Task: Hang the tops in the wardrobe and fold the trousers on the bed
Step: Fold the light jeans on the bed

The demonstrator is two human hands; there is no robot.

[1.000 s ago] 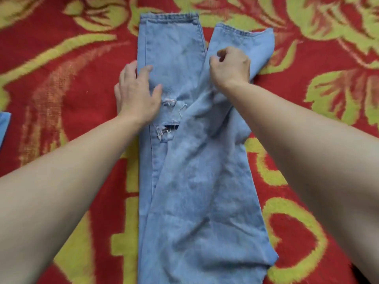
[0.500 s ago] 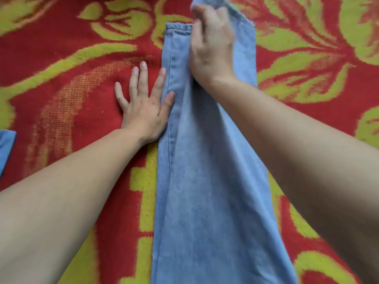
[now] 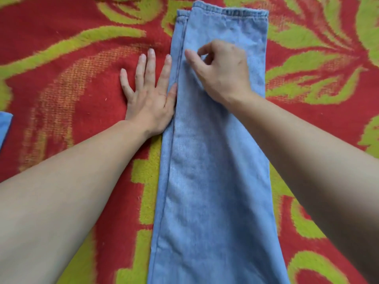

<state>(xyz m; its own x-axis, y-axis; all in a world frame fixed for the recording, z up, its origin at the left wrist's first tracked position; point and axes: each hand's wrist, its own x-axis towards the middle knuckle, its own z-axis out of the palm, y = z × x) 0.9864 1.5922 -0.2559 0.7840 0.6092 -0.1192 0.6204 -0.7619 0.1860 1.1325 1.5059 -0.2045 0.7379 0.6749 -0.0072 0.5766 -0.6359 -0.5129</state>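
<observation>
Across the red-and-green bed cover (image 3: 82, 99) lie the jeans (image 3: 215, 181), legs stacked lengthwise; left hand (image 3: 149, 95) flat, fingers spread, butting their seam edge, apparently to square it; right hand (image 3: 223, 72) curled on the denim, grip cannot be told

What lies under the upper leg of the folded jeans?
The other leg: only a strip of its left edge and hem shows beside the upper leg. The rest of it, and the blanket beneath, is covered.
</observation>
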